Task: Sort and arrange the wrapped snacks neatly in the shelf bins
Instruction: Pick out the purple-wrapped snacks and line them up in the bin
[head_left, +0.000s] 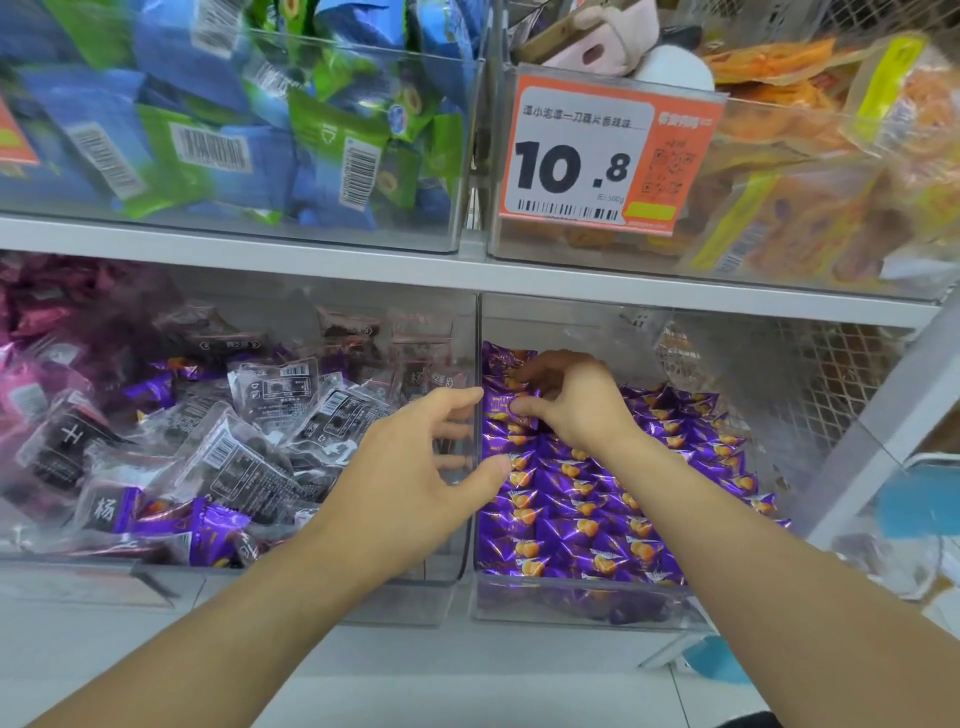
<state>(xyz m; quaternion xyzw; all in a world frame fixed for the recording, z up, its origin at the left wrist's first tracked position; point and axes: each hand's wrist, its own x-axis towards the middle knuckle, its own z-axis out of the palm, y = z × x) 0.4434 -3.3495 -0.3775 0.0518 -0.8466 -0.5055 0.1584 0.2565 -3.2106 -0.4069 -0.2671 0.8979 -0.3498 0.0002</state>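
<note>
In the head view, two clear bins are seen side by side on the lower shelf. The right bin is filled with purple wrapped snacks laid in fairly even rows. The right hand is reached into the back left part of this bin, and one purple snack packet is pinched between its thumb and curled fingers, close against the bin's left wall.

The left hand is held over the clear divider wall between the two bins, its fingers spread and released, with nothing grasped; the thumb tip lies just over the purple snacks. The left bin holds a loose jumble of clear dark-printed packets, with a few stray purple packets mixed in near the front and pink packets at the far left.

On the upper shelf, a bin of blue and green packets is seen at left. At right stands a bin of orange-yellow snacks, partly covered by an orange price tag reading 10.8. A wire mesh panel closes the right side.
</note>
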